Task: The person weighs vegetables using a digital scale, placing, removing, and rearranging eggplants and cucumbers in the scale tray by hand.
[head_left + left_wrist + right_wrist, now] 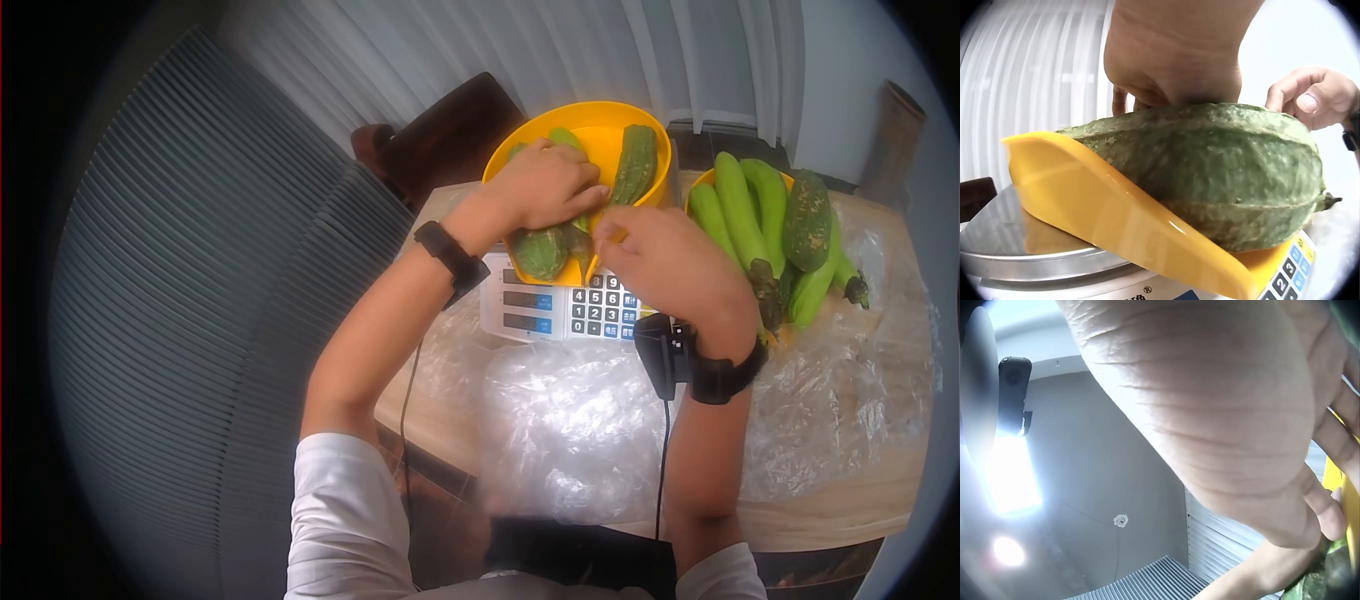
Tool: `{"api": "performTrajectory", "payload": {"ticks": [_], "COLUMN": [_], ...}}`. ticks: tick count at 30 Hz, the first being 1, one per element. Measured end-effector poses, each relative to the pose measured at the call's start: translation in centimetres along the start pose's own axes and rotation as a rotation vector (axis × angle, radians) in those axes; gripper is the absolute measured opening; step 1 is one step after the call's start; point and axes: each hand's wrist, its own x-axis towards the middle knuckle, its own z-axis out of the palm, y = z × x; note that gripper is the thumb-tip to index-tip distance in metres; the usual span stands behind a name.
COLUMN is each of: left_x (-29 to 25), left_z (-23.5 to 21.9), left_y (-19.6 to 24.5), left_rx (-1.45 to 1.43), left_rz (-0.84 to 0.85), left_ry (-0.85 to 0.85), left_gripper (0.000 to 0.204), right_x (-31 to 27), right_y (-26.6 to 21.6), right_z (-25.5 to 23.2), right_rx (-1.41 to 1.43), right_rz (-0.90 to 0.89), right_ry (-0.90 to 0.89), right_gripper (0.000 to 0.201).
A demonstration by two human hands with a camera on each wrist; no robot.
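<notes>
A dark green ridged gourd (pixel 1210 175) lies at the front lip of a yellow plastic scoop tray (pixel 600 125), its end hanging over the edge. The left hand (pixel 545 185) rests on top of it, fingers (pixel 585 193) curled down over its far side. The right hand (pixel 670 265) is just beside it at the tray's front rim, its fingers bent toward the gourd (whether they pinch it I cannot tell). Another ridged green gourd (pixel 635 163) leans against the tray's right wall. The tray sits on the steel pan of a white electronic scale (pixel 560 305) with a number keypad. To the right, a second yellow tray (pixel 705 178) holds smooth long green gourds (pixel 745 205). Crumpled clear plastic bags (pixel 570 420) cover the wooden tabletop (pixel 840 515).
</notes>
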Motion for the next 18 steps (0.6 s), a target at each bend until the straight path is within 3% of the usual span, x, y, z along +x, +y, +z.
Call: {"api": "performTrajectory", "payload": {"ticks": [7, 10, 13, 15, 18], "left_x": [0.8, 0.9, 0.8, 0.5, 0.0], "left_z": [0.5, 0.8, 0.9, 0.8, 0.5], "left_y": [0.4, 0.2, 0.2, 0.3, 0.4], "left_rx": [0.021, -0.052, -0.156, -0.208, -0.166], "left_rz": [-0.051, -0.001, 0.007, 0.01, 0.012], "left_ry": [0.007, 0.035, 0.042, 0.07, 0.127], "left_gripper": [0.036, 0.031, 0.028, 0.028, 0.026], "right_x": [0.0, -0.4, 0.1, 0.5, 0.5], "right_y": [0.0, 0.8, 1.7, 3.7, 6.2], "right_z": [-0.3, -0.6, -1.8, -1.7, -2.8], "right_rx": [0.012, 0.116, 0.005, -0.245, -0.406], "right_rz": [0.049, -0.005, 0.082, 0.157, 0.315], "right_ry": [-0.049, 0.032, 0.169, 0.558, 0.624], "right_gripper": [0.023, 0.023, 0.026, 0.03, 0.036]}}
